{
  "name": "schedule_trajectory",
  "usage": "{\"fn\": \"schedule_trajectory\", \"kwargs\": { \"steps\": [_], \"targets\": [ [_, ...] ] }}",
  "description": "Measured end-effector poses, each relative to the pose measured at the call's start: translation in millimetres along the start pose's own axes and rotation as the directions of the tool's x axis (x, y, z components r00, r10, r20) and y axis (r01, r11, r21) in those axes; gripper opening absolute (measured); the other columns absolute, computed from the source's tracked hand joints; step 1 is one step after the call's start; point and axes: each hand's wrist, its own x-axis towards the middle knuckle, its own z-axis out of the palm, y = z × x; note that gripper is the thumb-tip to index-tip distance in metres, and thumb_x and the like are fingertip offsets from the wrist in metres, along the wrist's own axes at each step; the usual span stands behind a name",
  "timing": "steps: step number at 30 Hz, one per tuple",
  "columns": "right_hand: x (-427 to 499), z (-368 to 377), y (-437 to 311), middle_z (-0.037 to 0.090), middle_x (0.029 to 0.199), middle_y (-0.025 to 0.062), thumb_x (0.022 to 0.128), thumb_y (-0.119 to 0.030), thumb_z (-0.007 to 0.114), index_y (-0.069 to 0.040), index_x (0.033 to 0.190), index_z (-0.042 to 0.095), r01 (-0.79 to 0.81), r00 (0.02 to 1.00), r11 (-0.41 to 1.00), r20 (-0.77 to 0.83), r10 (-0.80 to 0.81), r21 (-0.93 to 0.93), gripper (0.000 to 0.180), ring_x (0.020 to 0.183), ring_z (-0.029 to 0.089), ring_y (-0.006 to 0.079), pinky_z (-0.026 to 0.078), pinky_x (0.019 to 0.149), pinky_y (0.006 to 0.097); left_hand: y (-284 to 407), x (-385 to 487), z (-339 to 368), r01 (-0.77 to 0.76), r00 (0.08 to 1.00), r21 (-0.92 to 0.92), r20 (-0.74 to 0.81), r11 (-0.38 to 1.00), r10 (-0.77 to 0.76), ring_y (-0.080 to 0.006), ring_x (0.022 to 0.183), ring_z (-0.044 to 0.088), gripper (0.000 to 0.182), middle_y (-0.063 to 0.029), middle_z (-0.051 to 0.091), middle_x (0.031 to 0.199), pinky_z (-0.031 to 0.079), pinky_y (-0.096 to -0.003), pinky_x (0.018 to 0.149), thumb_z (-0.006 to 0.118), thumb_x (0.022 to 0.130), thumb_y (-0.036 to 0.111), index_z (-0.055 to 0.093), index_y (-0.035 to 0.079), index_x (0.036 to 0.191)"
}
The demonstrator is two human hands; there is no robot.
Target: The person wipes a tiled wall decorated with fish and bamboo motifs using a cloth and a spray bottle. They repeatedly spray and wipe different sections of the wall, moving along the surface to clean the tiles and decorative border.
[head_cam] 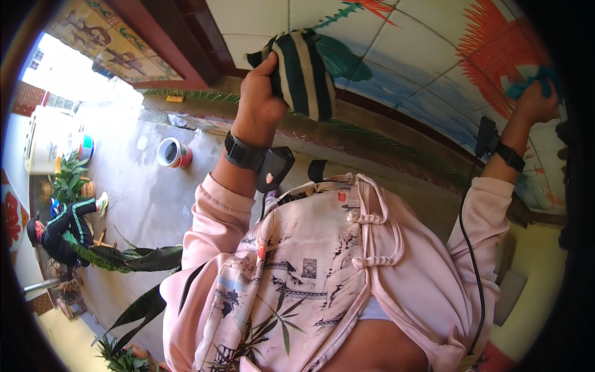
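Observation:
My left hand (pixel 261 100) grips a cloth with dark green and cream stripes (pixel 302 74), thumb over its edge. The bundled cloth is in front of a white tiled wall (pixel 404 35) painted with a green leaf and blue water; whether it touches the tiles I cannot tell. Off to the far right, my right hand (pixel 537 104) is closed on a crumpled teal cloth (pixel 530 86), up against the painted red fish (pixel 492 51). Part of that hand is lost in the dark rim of the view. Both wrists carry black straps with small devices.
A white and red bucket (pixel 174 153) stands on the concrete floor (pixel 135 186) to the left. Long-leaved plants (pixel 139 258) rise close to my left side. Further off, a person (pixel 65 232) in dark clothes sits low near potted plants (pixel 69 176). A ledge (pixel 372 121) runs below the tiles.

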Motion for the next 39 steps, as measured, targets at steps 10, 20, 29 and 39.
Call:
{"fn": "schedule_trajectory", "kwargs": {
  "steps": [10, 20, 29, 39],
  "targets": [
    [-138, 30, -78, 0.049, 0.113, 0.0146, 0.077, -0.018, 0.067, -0.027, 0.102, 0.067, 0.652, 0.755, 0.751, 0.175, -0.631, -0.106, 0.027, 0.099, 0.050, 0.0345, 0.043, 0.083, 0.0503, 30, -29, 14, 0.149, 0.899, -0.217, 0.435, 0.965, -0.041, -0.0297, 0.105, 0.060, 0.032, -0.0157, 0.061, 0.115, 0.047, -0.0442, 0.095, 0.046, 0.097, 0.022, 0.053, 0.000, 0.119],
    [-161, 1, -24, 0.052, 0.120, 0.0124, 0.076, -0.006, 0.063, -0.018, 0.101, 0.064, 0.743, 0.628, 0.669, 0.383, -0.678, -0.034, 0.028, 0.107, 0.051, 0.0338, 0.047, 0.085, 0.0448, 29, -41, 28, 0.182, 0.866, -0.220, 0.498, 0.958, -0.050, -0.0317, 0.105, 0.060, 0.035, -0.0182, 0.060, 0.117, 0.048, -0.0452, 0.094, 0.045, 0.097, 0.023, 0.052, -0.002, 0.120],
    [-90, -53, 88, 0.050, 0.120, 0.0211, 0.080, -0.012, 0.067, -0.010, 0.110, 0.060, -0.003, 0.996, 0.955, 0.086, 0.030, -0.297, 0.032, 0.106, 0.053, 0.0351, 0.050, 0.074, 0.0475, 35, -60, 38, 0.165, 0.867, -0.220, 0.497, 0.961, -0.035, -0.0295, 0.101, 0.062, 0.031, -0.0150, 0.064, 0.112, 0.049, -0.0424, 0.091, 0.048, 0.095, 0.023, 0.056, 0.001, 0.116],
    [-105, -21, 57, 0.051, 0.111, 0.0250, 0.074, -0.011, 0.066, 0.002, 0.105, 0.060, -0.150, 0.988, 0.974, -0.004, 0.151, -0.168, 0.034, 0.100, 0.054, 0.0373, 0.048, 0.078, 0.0454, 43, -38, 28, 0.121, 0.897, -0.197, 0.442, 0.973, -0.022, -0.0310, 0.103, 0.061, 0.035, -0.0173, 0.062, 0.114, 0.048, -0.0451, 0.093, 0.045, 0.096, 0.024, 0.054, -0.001, 0.119]
  ]
}}
